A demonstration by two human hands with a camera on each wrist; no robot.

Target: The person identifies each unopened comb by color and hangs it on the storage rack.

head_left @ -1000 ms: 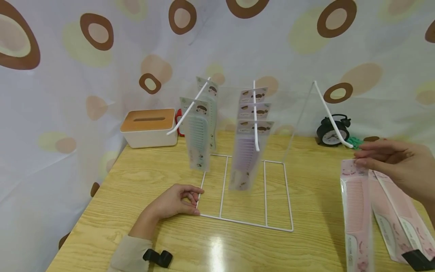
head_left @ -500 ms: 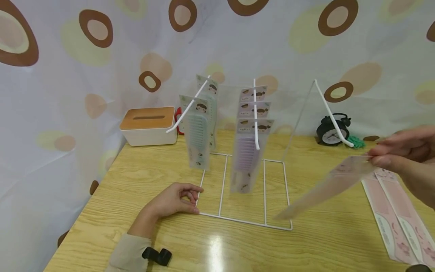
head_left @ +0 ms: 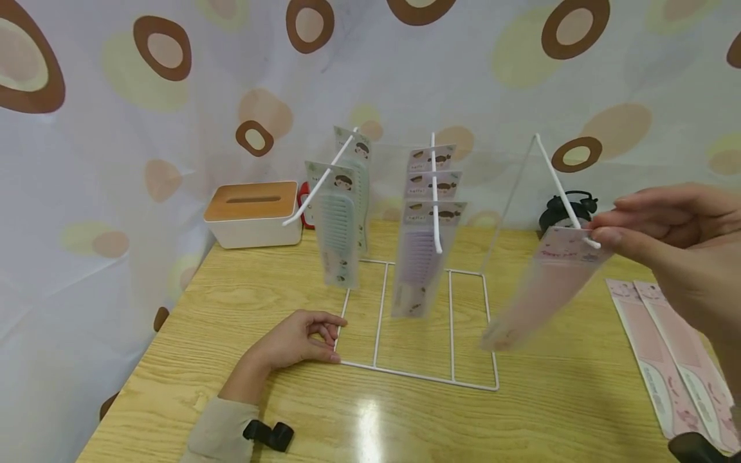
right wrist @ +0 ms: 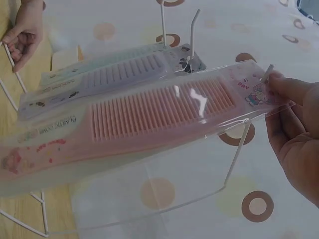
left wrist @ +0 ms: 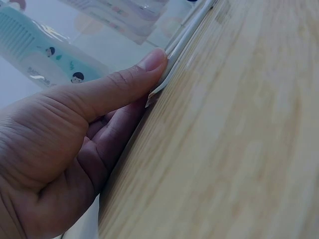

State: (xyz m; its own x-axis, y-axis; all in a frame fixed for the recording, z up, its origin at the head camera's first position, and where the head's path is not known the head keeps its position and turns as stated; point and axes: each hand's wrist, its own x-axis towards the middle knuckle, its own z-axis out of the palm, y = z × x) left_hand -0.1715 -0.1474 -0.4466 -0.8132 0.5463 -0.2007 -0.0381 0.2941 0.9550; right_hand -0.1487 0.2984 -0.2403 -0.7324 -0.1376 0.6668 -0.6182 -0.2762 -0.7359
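My right hand (head_left: 683, 238) pinches the top edge of a pink comb in a clear packet (head_left: 550, 276). The upturned tip of the right-hand hook (head_left: 558, 183) pokes through the top of this packet, as the right wrist view also shows. The packet slants down to the left. My left hand (head_left: 298, 341) pinches the front left corner of the white wire rack (head_left: 417, 374) at its base; in the left wrist view the thumb (left wrist: 124, 82) lies on the wire. Green packaged combs (head_left: 338, 225) hang on the left hook, purple ones (head_left: 422, 257) on the middle hook.
More pink packaged combs (head_left: 666, 360) lie on the wooden table (head_left: 231, 289) at the right. Behind the rack stand a black alarm clock (head_left: 556, 212) and, at the left, a white tissue box (head_left: 251, 222) with a wooden lid. A patterned curtain (head_left: 191, 128) hangs behind.
My right hand has lifted the pink comb packet from beside the rack and moved it up and left onto the tip of the right hook. My left hand stays at the rack's corner.
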